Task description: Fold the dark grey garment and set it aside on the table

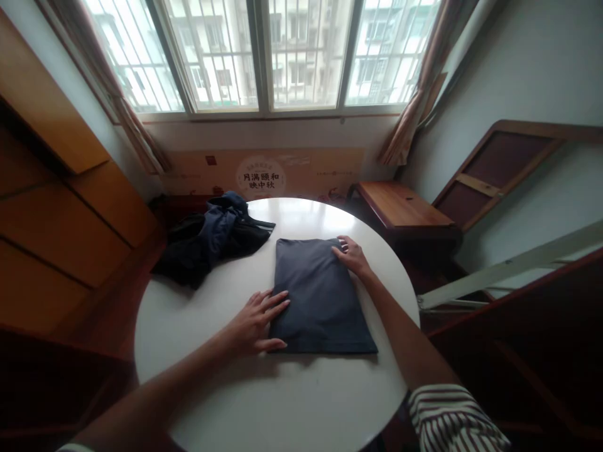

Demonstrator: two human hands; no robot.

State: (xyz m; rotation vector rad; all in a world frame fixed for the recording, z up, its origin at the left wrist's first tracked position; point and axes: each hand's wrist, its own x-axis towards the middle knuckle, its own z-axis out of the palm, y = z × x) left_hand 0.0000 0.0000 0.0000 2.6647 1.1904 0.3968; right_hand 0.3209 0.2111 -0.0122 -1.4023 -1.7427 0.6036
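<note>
A folded dark grey garment [316, 295] lies flat in the middle of a round white table [264, 402]. My left hand [257, 321] rests open at the garment's near left edge, fingers spread and lying partly on the cloth. My right hand [352, 256] sits at the far right corner of the garment, fingers flat on the fabric, holding nothing.
A crumpled pile of dark blue and black clothes [213, 237] sits at the table's far left. A wooden bench [404, 208] stands to the right under the window. A printed cardboard box [264, 172] leans against the wall. Wooden cabinets [61, 207] line the left side.
</note>
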